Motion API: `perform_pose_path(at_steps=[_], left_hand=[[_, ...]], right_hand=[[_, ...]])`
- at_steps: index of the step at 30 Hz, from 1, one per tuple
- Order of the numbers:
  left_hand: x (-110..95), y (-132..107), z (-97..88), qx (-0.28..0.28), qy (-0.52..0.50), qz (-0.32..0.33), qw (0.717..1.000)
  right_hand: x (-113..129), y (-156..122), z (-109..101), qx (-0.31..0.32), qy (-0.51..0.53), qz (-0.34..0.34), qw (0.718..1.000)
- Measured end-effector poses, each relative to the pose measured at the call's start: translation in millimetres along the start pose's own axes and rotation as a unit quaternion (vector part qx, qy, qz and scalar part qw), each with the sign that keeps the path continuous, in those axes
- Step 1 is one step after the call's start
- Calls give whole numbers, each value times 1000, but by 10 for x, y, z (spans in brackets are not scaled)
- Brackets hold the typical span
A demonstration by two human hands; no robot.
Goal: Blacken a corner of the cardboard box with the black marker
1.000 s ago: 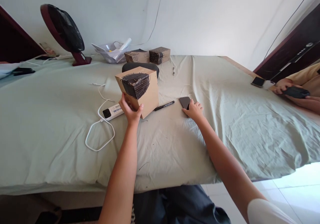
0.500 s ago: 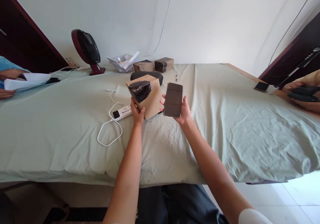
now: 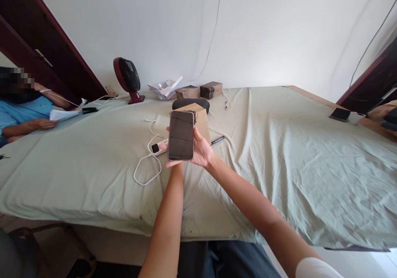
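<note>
My right hand (image 3: 202, 150) grips a dark-screened smartphone (image 3: 181, 135), held up with the screen towards me. Its thumb lies along the phone's right edge, and fingertips show at the left. Behind the phone is a light brown cardboard box (image 3: 203, 124), its black patch mostly covered from sight. My left forearm (image 3: 170, 212) reaches forward to the box, but the left hand's fingers are hidden behind the phone. Just left of the phone lies a white power strip (image 3: 159, 147) with a looped white cable (image 3: 135, 174). A black marker (image 3: 218, 140) rests right of the box.
Behind the box sits a black case (image 3: 186, 102). Farther back are two taped boxes (image 3: 214, 89), a clear plastic basket (image 3: 159, 93) and a dark red fan (image 3: 127, 77). At the left a person holds papers (image 3: 62, 113). Another phone (image 3: 339, 114) lies at the right.
My right hand has carried the smartphone leftwards, from beside the cardboard box to in front of it. The phone now covers my left hand. The view has shifted slightly, showing more of the left side.
</note>
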State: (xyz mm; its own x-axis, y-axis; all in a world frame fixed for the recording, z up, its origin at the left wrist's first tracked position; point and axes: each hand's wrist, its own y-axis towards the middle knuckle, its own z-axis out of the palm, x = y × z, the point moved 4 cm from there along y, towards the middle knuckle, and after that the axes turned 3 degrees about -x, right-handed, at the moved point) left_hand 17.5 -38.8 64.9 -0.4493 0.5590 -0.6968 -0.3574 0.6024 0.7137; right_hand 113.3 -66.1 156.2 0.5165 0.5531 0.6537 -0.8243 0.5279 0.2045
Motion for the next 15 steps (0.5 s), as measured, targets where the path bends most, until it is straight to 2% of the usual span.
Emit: perform_pose_path(at_steps=[2, 5, 8, 10, 12, 13, 15], left_hand=[[-85, -110, -57, -8, -38, 2, 999], [-157, -229, -105, -17, -76, -4, 997], [-134, -270, -86, -43, 1, -95, 995], [-97, -285, -60, -62, 84, -171, 980], [-68, -298, -50, -79, 134, -208, 966], [-56, -298, -58, -87, 135, -204, 966], [-33, -281, -96, -95, 81, -153, 980]], right_hand=[[-52, -17, -8, 17, -19, 52, 998], [-71, -19, -63, 39, -71, 55, 995], [-61, 27, -122, 45, -126, 13, 991], [-59, 65, -161, 37, -146, -7, 989], [-58, 95, -200, 30, -153, -16, 988], [-58, 107, -219, 30, -155, -15, 987], [-49, 123, -258, 28, -153, -9, 988]])
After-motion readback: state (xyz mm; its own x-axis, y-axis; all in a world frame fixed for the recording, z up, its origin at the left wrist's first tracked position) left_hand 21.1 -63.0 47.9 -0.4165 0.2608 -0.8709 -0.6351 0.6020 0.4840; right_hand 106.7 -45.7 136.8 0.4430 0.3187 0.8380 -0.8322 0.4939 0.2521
